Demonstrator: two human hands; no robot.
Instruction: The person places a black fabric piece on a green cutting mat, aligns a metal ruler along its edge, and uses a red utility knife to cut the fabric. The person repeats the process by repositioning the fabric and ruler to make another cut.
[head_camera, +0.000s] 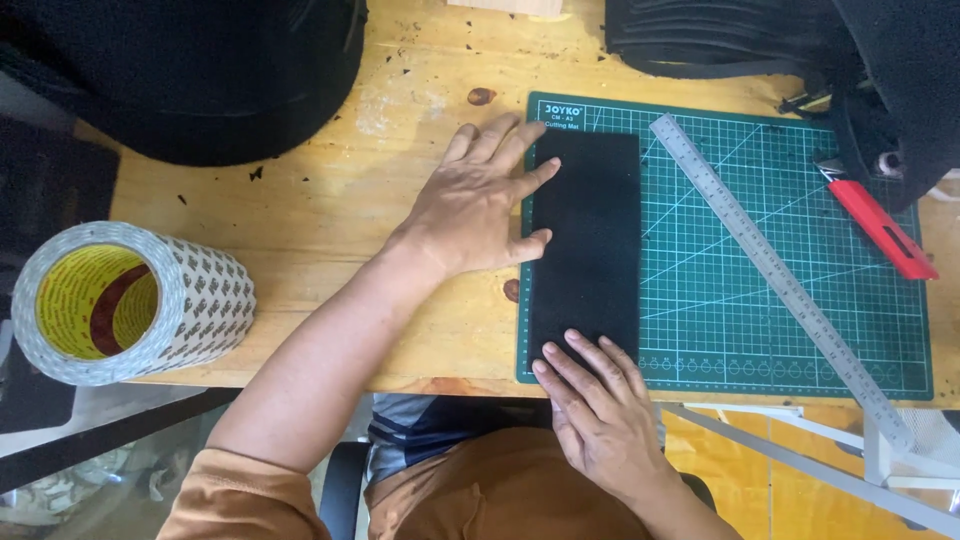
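A black rectangular sheet lies flat on the left part of a green cutting mat. My left hand rests flat on the wooden table, its fingertips and thumb touching the sheet's left edge. My right hand presses with spread fingers on the sheet's near end at the mat's front edge. Neither hand holds anything.
A metal ruler lies diagonally across the mat. A red utility knife sits at the mat's right edge. A large tape roll lies at the table's left. Black fabric piles occupy the far corners.
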